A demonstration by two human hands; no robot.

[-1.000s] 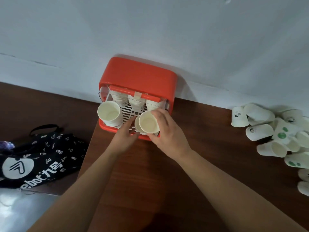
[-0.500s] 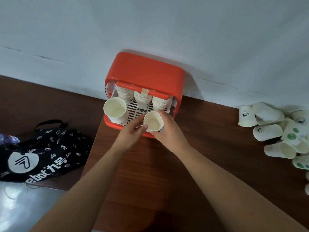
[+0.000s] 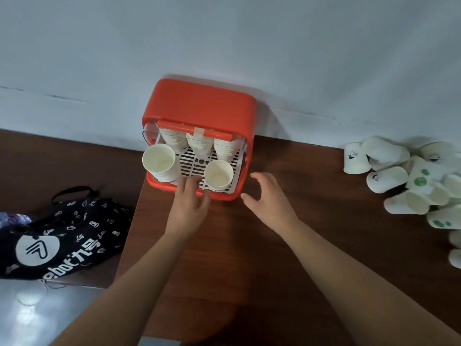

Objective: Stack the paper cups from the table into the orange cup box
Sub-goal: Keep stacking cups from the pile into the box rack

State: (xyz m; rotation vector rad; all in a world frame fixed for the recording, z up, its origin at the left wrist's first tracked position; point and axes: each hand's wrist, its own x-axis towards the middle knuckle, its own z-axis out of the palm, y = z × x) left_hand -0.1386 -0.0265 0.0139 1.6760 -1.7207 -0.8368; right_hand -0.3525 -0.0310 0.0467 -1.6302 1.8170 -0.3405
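Note:
The orange cup box [image 3: 202,101] stands against the wall, its front open over a white slotted tray [image 3: 193,167]. Three stacks of paper cups [image 3: 199,144] fill the back row. One cup stack [image 3: 159,162] stands upright at the front left, another cup [image 3: 218,174] at the front right. My left hand [image 3: 190,198] rests on the box's front rim, fingers spread, holding nothing. My right hand [image 3: 268,199] hovers open over the table just right of the box, apart from the cup. A heap of loose paper cups [image 3: 409,181] lies at the far right.
The brown wooden table [image 3: 274,245] ends at a left edge under the box. Below it to the left lies a black printed bag [image 3: 59,236] on a lower surface. The white wall [image 3: 224,46] is right behind the box.
My right hand set the cup upright on the tray's front right, let go and drew back to the right. My left hand slid down to the front rim.

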